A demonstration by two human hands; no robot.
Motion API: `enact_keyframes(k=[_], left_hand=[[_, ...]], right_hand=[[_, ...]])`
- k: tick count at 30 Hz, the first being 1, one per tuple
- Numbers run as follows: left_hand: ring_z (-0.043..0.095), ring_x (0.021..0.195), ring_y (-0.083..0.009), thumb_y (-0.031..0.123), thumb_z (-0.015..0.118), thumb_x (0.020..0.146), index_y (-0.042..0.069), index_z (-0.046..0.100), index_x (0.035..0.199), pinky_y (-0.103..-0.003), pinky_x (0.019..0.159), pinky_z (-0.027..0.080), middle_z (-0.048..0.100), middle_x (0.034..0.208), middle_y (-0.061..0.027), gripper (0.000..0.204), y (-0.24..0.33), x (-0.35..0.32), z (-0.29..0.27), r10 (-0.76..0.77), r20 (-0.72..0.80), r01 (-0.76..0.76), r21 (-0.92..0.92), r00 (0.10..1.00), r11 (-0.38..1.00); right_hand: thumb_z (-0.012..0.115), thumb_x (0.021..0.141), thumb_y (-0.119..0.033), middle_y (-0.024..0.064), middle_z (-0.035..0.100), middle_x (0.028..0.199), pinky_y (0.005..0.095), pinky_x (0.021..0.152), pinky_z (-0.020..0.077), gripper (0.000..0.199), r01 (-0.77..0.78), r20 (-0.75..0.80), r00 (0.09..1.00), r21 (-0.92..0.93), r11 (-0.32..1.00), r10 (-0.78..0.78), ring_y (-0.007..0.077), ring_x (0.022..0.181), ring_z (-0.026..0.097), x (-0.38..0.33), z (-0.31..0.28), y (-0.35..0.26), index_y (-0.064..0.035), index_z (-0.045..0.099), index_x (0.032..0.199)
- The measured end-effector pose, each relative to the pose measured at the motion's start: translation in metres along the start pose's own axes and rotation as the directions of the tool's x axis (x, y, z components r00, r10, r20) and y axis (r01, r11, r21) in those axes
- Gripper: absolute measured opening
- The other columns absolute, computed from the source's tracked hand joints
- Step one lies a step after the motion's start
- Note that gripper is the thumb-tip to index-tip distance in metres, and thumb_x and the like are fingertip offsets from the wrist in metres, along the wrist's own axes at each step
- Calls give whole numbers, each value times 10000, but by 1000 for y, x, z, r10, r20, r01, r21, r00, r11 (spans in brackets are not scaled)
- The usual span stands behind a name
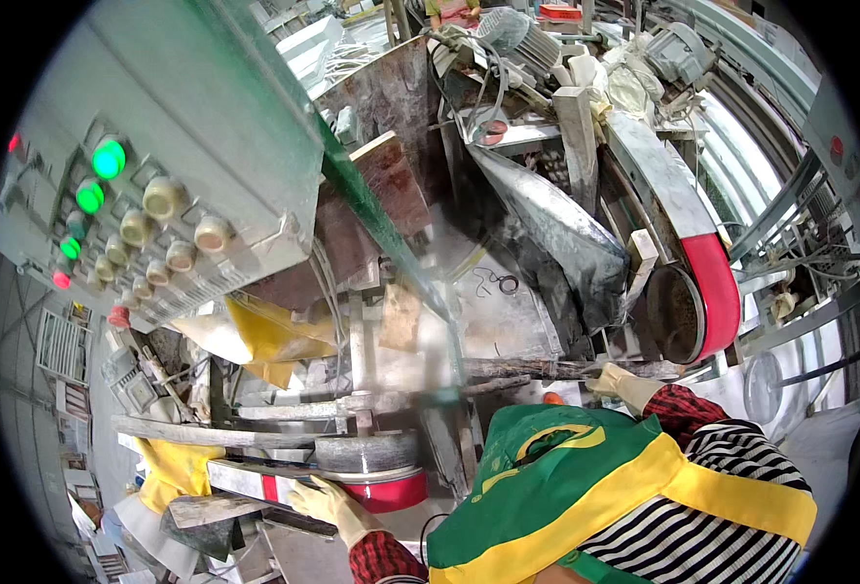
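My left hand (325,501), in a pale glove, grips the near end of a long flat white strip (245,479) with a red mark. The strip lies under a grey grinding wheel (366,453) with a red rim (386,492). My right hand (622,383), also gloved, closes on the end of a dusty horizontal rod (537,369) just below a red sanding belt (717,292) that runs round a dark pulley (673,316). My red plaid sleeves, a striped shirt and a green and yellow apron (585,477) fill the lower right.
A grey control box (172,146) with lit green lamps, red lamps and beige knobs hangs at upper left. A green beam (381,229) crosses diagonally. Brown boards, yellow sheeting (264,336), motors and cables crowd the dusty machine. A yellow glove (172,467) lies at left.
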State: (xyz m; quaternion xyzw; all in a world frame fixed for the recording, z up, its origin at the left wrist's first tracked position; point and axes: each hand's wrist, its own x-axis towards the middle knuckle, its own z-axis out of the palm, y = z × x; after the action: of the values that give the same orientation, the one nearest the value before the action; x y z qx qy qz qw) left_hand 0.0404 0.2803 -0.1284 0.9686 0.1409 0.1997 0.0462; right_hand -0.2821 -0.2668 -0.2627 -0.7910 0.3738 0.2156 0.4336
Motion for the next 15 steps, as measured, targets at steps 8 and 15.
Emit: enact_keyframes(k=[8, 15], left_hand=[[431, 1340, -383, 125, 650, 900, -21, 509, 1379, -476, 1131, 342, 463, 1433, -239, 521, 21, -60, -16, -13, 196, 138, -640, 980, 756], [383, 1403, -377, -22, 671, 815, 12, 486, 1429, -479, 1184, 283, 423, 1494, -232, 642, 180, -101, -56, 567, 21, -263, -871, 824, 415]], right_hand=[[690, 866, -246, 97, 732, 1043, 347, 758, 591, 441, -72, 94, 995, 364, 929, 41, 202, 845, 712, 32, 24, 9, -145, 657, 1294], [704, 955, -237, 123, 680, 1097, 288, 805, 564, 629, 68, 187, 840, 895, 441, -510, 143, 921, 673, 42, 16, -106, -88, 437, 1504]])
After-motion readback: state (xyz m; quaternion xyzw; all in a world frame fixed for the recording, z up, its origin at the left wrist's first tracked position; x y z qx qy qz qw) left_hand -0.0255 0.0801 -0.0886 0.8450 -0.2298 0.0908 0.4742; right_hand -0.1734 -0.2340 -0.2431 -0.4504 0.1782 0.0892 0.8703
